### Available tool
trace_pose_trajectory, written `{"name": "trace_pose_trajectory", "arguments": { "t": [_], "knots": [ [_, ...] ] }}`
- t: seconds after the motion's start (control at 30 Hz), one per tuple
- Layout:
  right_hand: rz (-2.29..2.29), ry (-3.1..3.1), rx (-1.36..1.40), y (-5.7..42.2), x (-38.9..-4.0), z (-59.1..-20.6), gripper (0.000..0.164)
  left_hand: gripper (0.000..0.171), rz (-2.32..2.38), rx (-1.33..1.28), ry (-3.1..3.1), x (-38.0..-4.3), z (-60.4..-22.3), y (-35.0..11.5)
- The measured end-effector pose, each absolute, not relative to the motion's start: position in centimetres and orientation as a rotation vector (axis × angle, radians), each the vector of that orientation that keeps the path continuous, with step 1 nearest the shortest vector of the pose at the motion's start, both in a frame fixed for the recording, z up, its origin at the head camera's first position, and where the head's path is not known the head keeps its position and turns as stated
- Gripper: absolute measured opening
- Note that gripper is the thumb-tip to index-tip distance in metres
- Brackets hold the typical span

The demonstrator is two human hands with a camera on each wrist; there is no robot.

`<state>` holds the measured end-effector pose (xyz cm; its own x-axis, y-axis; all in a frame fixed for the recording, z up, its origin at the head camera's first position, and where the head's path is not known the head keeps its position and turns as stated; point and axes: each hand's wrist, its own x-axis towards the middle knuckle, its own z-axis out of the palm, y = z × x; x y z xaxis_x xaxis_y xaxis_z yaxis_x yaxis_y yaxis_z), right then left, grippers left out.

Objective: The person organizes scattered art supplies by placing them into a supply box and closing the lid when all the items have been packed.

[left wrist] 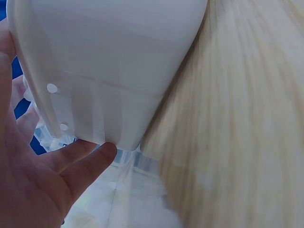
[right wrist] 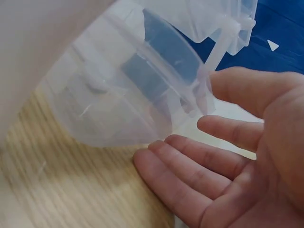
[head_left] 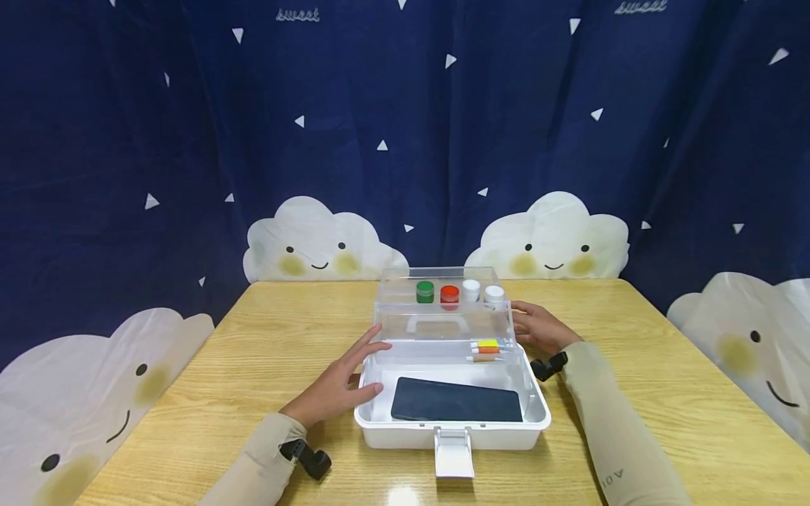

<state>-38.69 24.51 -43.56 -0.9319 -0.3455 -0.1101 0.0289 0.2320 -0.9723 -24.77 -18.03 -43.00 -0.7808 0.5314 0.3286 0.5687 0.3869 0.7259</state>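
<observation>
A white storage box (head_left: 451, 437) stands with its clear lid (head_left: 436, 274) folded back and front latch (head_left: 453, 453) hanging down. Inside lies a flat black slab (head_left: 455, 400), like a phone or small tablet. A clear tray (head_left: 405, 323) is raised at the back, holding a green-capped jar (head_left: 425, 292), a red-capped jar (head_left: 449, 295) and two white-capped jars (head_left: 471, 289). My left hand (head_left: 342, 379) rests at the box's left side, fingers spread, two touching its rear end (left wrist: 118, 137). My right hand (head_left: 538, 327) is at the right rear, its straight fingers beside the clear lid (right wrist: 128, 95).
Small paint tubes (head_left: 487, 348), yellow, orange and brown among them, lie near the back of the box. Under everything is a wooden table (head_left: 285, 337). A dark blue curtain (head_left: 354, 169) with white clouds hangs behind and at both sides.
</observation>
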Motion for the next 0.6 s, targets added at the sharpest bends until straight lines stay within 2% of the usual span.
{"name": "trace_pose_trajectory", "arguments": {
  "t": [0.37,0.6],
  "knots": [
    [-1.791,2.146,-0.296,24.51,-38.68,-43.98,0.068,0.062,-1.403,-1.044,-2.567,-24.49,-42.76,-18.06],
    [-1.782,2.153,-0.314,24.67,-38.67,-44.17,0.074,0.065,-1.382,-1.026,-2.594,-24.54,-42.57,-17.98]
  ]
}}
